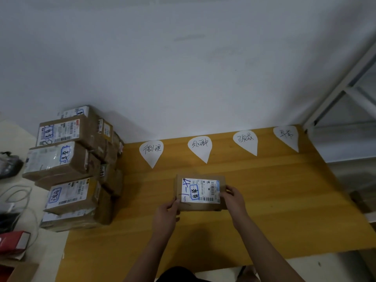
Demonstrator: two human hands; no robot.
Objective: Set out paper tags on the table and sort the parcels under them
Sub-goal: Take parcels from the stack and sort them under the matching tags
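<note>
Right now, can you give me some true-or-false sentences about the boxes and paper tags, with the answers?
1. The left hand and the right hand both hold one box. True.
2. Six paper tags lie on the table. False: there are four, in a row along the far edge.
3. The pile of boxes stands to the left of the hands. True.
4. The held box has a bare brown top. False: a white label with writing covers most of its top.
</note>
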